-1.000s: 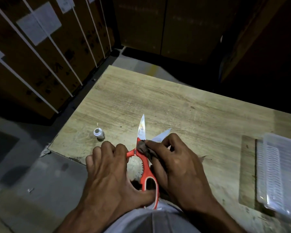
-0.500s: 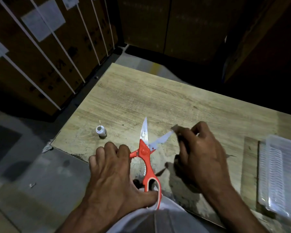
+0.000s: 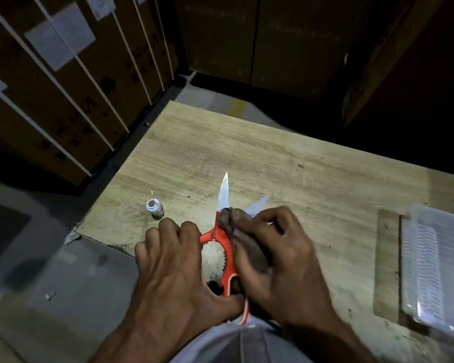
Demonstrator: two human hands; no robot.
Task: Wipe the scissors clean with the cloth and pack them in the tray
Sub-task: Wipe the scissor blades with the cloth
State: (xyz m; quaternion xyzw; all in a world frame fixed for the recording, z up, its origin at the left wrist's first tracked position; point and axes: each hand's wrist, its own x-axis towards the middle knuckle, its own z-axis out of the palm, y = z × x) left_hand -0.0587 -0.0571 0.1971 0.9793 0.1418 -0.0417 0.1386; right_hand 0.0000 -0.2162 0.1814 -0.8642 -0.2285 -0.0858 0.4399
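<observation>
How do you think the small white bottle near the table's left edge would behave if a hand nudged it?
The small white bottle looks light, so it would probably slide or tip easily. It appears round, so once down it may roll, perhaps off the table edge close beside it.

Scissors (image 3: 224, 231): on bench (image 3: 312, 174), near its front edge
Bottle (image 3: 154, 206): left of scissors
Tray (image 3: 435, 263): far right
Boxes (image 3: 50, 100): beyond bench, left

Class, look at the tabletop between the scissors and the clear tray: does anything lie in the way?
Nothing visible does. Bare table lies between the scissors and the tray; the small bottle stands on the opposite side.
</observation>
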